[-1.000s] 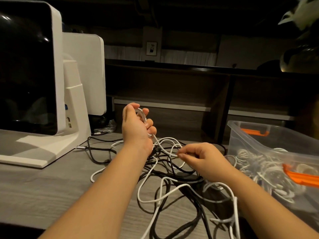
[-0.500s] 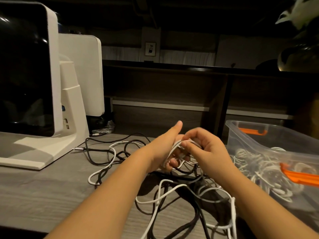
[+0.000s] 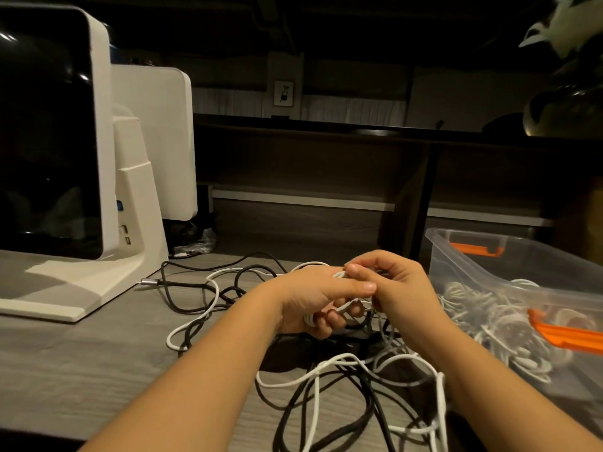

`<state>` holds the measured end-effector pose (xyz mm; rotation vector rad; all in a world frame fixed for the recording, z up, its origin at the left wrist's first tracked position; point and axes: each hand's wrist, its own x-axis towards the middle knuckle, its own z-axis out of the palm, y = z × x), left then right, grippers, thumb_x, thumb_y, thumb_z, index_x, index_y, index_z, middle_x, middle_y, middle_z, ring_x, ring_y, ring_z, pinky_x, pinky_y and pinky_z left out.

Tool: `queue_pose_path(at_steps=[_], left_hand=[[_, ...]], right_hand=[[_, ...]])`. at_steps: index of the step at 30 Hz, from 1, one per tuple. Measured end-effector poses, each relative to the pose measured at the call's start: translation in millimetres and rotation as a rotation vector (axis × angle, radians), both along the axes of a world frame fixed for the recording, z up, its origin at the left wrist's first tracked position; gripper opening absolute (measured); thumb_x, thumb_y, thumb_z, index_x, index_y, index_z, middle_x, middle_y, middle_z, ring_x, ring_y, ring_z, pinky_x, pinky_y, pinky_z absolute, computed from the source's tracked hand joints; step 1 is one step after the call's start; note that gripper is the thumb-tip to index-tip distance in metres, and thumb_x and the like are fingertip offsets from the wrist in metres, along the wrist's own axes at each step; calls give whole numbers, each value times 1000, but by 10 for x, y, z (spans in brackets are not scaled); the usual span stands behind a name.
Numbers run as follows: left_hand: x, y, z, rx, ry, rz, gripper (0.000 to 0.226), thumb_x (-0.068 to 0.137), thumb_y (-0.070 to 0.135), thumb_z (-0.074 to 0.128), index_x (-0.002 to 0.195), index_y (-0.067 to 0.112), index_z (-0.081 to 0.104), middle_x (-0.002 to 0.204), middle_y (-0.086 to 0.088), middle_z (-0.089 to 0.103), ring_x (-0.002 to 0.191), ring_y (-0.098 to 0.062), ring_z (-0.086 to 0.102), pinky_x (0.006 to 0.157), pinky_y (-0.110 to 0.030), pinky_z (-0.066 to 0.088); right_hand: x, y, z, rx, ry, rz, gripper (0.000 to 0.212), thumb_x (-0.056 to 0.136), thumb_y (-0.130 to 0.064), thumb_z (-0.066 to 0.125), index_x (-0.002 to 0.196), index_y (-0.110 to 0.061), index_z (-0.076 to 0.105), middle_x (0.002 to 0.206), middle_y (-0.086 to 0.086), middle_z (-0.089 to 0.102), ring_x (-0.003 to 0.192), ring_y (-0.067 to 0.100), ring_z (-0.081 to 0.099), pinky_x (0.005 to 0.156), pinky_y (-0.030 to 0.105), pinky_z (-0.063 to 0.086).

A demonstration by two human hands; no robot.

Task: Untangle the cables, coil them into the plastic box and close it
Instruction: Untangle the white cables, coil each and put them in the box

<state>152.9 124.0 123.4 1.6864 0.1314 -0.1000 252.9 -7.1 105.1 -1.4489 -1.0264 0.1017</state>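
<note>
Two hands on one white cable, tangle below, box at right

Far left: white monitor stand (image 3: 98, 282) on the grey desk (image 3: 81, 360), dark screen above it. A silver plug (image 3: 148, 282) lies just beside the stand's base, on the end of a black cable (image 3: 176, 298) that loops toward the middle.

Centre: left hand (image 3: 313, 298) is clenched round a small bundle of white cable (image 3: 339, 309), thumb stretched out toward the right, fingers curled under with turns of cord showing between them. Right hand (image 3: 394, 285) touches it from the right, fingertips pinching the same white cable at the top of the bundle. Both grips grasping, neither released. Exact number of turns in the bundle: cannot tell, fingers cover it.

Below the hands: loose tangle (image 3: 352, 380) of white and black cables on the desk, white cord trailing down from the hands into it, crossing over and under black ones.

Right: clear plastic box (image 3: 489, 256), lid off, orange latches, coiled white cables already inside. No lid in view.

Key relation: free length of white cable hangs down and toward the person from the hands, still caught in the tangle; box lies to the right, right hand nearer to it. Judgement: coiling step under way, task partly done. The next wrap probably needs slack pulled upward out of the tangle, and black cords may snag and drag along.
</note>
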Motion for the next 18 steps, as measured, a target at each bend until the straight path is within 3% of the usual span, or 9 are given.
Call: queue_pose_path(at_steps=[4, 8, 10, 12, 14, 16, 18], left_hand=[[-28, -38, 24, 20, 25, -39, 16, 101, 34, 56, 108, 20, 55, 73, 5, 54, 52, -3, 41, 45, -12, 31], [-14, -94, 36, 13, -19, -16, 25, 104, 44, 45, 100, 21, 52, 70, 6, 51, 51, -4, 37, 44, -13, 29], [-1, -113, 31, -6, -53, 28, 30, 105, 46, 39, 98, 20, 53, 69, 6, 51, 50, -4, 37, 44, -14, 28], [25, -115, 30, -24, -117, 113, 33, 106, 47, 36, 98, 20, 54, 69, 6, 52, 50, -5, 38, 45, -16, 29], [62, -103, 34, -129, -218, 237, 34, 106, 45, 37, 100, 18, 56, 69, 4, 54, 50, -6, 39, 44, -17, 29], [92, -72, 42, -240, -320, 400, 34, 106, 42, 37, 101, 16, 58, 71, 1, 56, 50, -7, 41, 44, -18, 31], [110, -56, 38, -257, -403, 539, 35, 107, 41, 37, 102, 16, 60, 76, -2, 57, 49, -8, 44, 44, -20, 35]], right_hand=[[-51, -26, 8, 12, 128, 91, 17, 81, -30, 65, 85, -19, 77, 83, 7, 73, 77, 20, 68, 66, 30, 55], [-65, -33, -2, 3, 160, 74, 24, 88, -37, 56, 91, -28, 78, 87, 13, 72, 79, 19, 69, 66, 27, 56], [-74, -27, -1, -62, 160, 68, 31, 96, -43, 47, 97, -34, 76, 88, 6, 74, 80, 17, 70, 66, 28, 55], [-82, -9, 1, -88, 217, 84, 36, 100, -44, 41, 91, -34, 75, 77, 0, 71, 66, 12, 66, 57, 25, 50], [-67, 9, -12, -66, 267, 116, 34, 101, -36, 45, 83, -25, 71, 62, 1, 56, 50, 11, 49, 47, 22, 39], [-46, 17, -21, -87, 276, 110, 29, 100, -29, 49, 85, -13, 68, 55, 2, 42, 46, 12, 40, 45, 24, 36], [-35, 22, -10, -97, 309, 101, 28, 99, -26, 50, 81, -9, 63, 51, -1, 41, 47, 13, 42, 45, 23, 40]])
